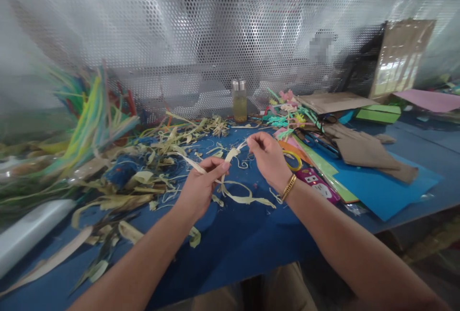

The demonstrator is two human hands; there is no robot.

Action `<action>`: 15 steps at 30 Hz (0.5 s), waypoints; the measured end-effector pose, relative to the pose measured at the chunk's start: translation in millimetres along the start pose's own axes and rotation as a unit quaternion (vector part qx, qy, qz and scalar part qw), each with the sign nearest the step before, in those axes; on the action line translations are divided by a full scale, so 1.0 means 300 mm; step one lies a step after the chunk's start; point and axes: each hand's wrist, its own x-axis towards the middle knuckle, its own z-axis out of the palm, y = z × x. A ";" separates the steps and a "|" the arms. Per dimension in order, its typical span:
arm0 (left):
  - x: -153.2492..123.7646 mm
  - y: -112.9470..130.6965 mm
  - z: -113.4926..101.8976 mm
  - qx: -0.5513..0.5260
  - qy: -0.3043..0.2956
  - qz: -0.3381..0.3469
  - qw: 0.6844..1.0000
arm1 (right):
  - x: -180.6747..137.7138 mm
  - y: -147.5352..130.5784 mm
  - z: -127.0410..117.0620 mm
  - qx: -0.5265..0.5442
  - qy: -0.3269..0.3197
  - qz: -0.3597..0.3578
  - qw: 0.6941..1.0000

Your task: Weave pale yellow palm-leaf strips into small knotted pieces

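My left hand (203,184) pinches pale corn husk strips (247,200) between thumb and fingers. One end sticks out to the upper left, while a long curled length hangs below onto the table. Between my hands the husk makes a small folded piece (233,154). My right hand (265,157) is closed in a pinch on a thin white strand (243,146) that runs up from this piece. Whether the strand is husk or string I cannot tell. A gold bracelet (288,187) is round my right wrist.
Husk scraps (132,201) litter the blue table (230,258) on the left, near coloured strips (89,114). A lidded bottle (239,102) stands by the perforated metal screen (172,38). Yellow tape (293,160), a purple power strip (316,184) and blue paper (381,191) lie right.
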 end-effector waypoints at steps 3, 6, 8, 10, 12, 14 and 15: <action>-0.001 0.006 0.003 0.003 0.000 -0.006 1.000 | 0.011 -0.010 -0.004 0.145 0.024 0.083 0.986; -0.005 0.013 0.007 0.009 0.000 -0.019 1.000 | 0.020 -0.038 -0.015 0.279 0.042 0.156 0.947; -0.007 0.016 0.009 0.012 -0.002 -0.023 1.000 | 0.027 -0.053 -0.025 0.328 0.054 0.180 0.926; -0.008 0.016 0.010 0.014 -0.001 -0.021 1.000 | 0.034 -0.061 -0.035 0.358 0.069 0.187 0.912; -0.008 0.016 0.010 0.018 0.001 -0.017 1.000 | 0.040 -0.061 -0.044 0.380 0.085 0.180 0.904; -0.009 0.017 0.011 0.022 0.001 -0.018 1.000 | 0.045 -0.057 -0.052 0.392 0.098 0.160 0.900; -0.009 0.017 0.011 0.023 0.001 -0.019 1.000 | 0.047 -0.055 -0.055 0.395 0.103 0.149 0.901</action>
